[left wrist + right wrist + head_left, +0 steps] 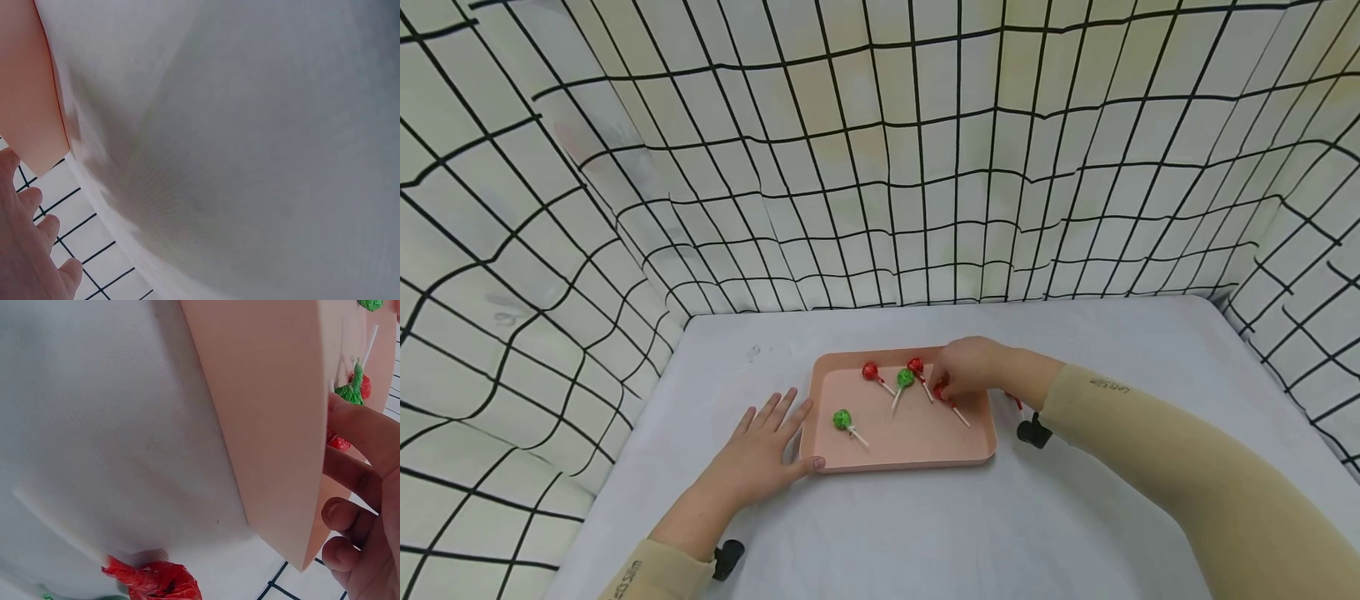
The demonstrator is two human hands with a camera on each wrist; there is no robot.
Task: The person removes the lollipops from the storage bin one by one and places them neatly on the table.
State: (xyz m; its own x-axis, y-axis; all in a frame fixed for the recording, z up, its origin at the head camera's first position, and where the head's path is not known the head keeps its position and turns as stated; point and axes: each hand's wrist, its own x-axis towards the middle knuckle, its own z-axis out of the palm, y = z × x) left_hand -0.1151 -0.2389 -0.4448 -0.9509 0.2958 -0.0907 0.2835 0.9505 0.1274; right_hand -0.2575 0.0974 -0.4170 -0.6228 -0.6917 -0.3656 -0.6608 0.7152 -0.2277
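A pink tray (910,443) lies on the white table, with red and green lollipops in it. My right hand (972,365) reaches over the tray's right side, thumb and fingers pinching a red lollipop (941,391) by its head; the white stick points toward me. Close by are another red lollipop (915,365), a green lollipop (905,378) and a third red one farther left. A second green lollipop (842,419) lies alone near the tray's left end. My left hand (763,454) is spread flat beside the left edge, thumb at the near-left corner.
Right of the tray, a red lollipop (165,581) rests on the tabletop (125,425), partly under my right forearm in the head view. A bit of green wrapper shows beside it. White walls with a black grid (925,200) surround the table's back and sides.
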